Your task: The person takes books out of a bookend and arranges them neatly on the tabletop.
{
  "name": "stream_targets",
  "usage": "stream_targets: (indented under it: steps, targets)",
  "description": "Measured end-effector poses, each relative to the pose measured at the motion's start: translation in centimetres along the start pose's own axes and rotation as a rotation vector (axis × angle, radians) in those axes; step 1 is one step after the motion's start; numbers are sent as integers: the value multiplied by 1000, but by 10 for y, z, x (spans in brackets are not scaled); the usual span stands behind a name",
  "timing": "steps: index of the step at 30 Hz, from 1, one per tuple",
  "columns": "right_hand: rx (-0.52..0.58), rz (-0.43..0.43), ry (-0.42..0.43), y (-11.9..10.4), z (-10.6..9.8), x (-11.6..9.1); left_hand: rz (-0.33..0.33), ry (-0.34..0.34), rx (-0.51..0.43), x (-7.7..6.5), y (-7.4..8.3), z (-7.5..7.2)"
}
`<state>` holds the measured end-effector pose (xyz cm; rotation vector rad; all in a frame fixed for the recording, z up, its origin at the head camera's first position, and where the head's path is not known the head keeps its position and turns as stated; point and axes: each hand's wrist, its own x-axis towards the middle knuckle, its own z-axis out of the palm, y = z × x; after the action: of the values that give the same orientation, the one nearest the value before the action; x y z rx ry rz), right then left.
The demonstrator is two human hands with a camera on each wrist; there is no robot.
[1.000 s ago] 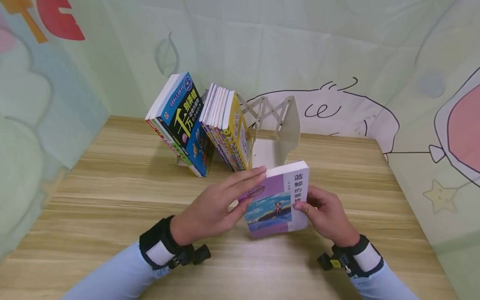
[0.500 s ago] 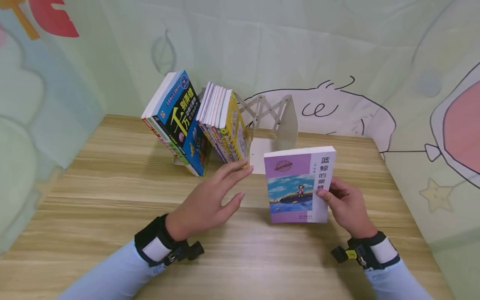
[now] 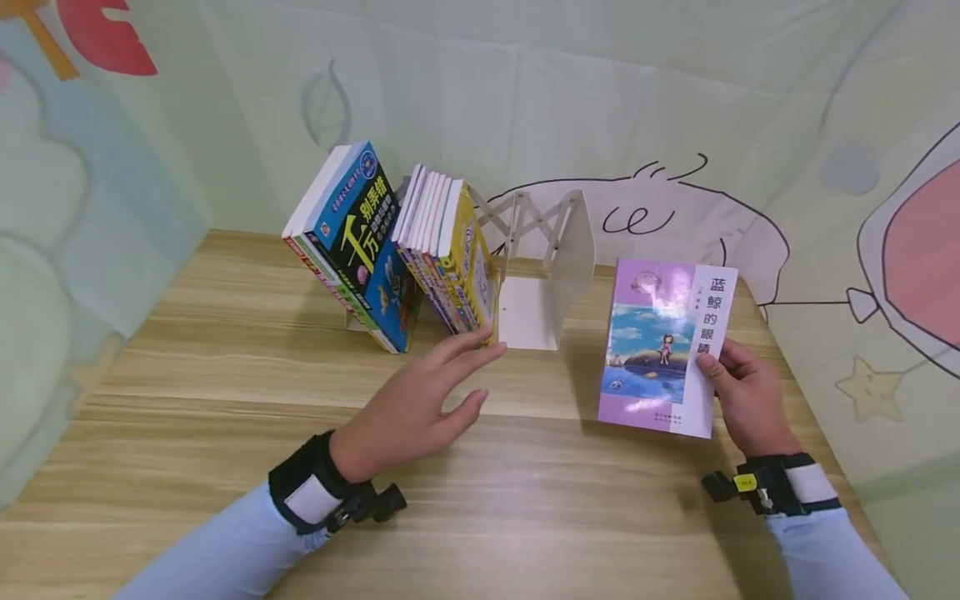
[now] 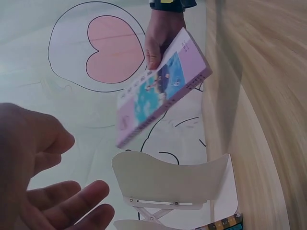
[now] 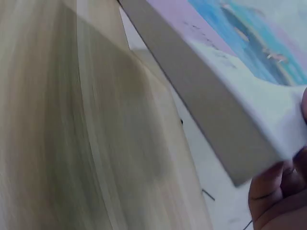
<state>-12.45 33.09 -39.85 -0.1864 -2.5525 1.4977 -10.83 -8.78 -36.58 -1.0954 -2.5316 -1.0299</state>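
Note:
A purple-and-white paperback book (image 3: 648, 354) with a sea picture on its cover is held up at the right of the head view. My right hand (image 3: 750, 400) grips its right edge, thumb on the front cover and fingers behind. In the right wrist view the book's page edge (image 5: 201, 96) stands above the wood. My left hand (image 3: 420, 400) holds nothing; its fingers are spread and relaxed, with the fingertips near the foot of a yellow book (image 3: 472, 258) in the rack. The left wrist view shows the paperback (image 4: 163, 86) tilted beyond the left hand's fingers.
A white folding book rack (image 3: 573, 254) stands at the back of the wooden table (image 3: 480, 500). Several thin books lean in its middle section, and larger books with a blue-and-black cover (image 3: 367, 250) lean at its left. A printed cloth wall (image 3: 420, 92) rises behind.
The right hand has carried the paperback to the right, away from the left hand, and its cover now faces up more. My left hand has let go of the book and drawn slightly left.

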Motion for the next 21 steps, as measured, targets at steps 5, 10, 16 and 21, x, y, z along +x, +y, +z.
stream_targets:
  steps: [5,10,16,21]
  targets:
    - [-74,92,-60,9,-5,12,-26,-13,-3,-2,1,0]
    - [-139,193,-140,18,-8,24,-45,-24,-8,-4,2,-1]
    - [-313,264,-190,27,-6,41,-64,-22,0,-7,1,-1]
    - [-454,226,-213,39,-3,53,-43,-13,6,-5,1,0]
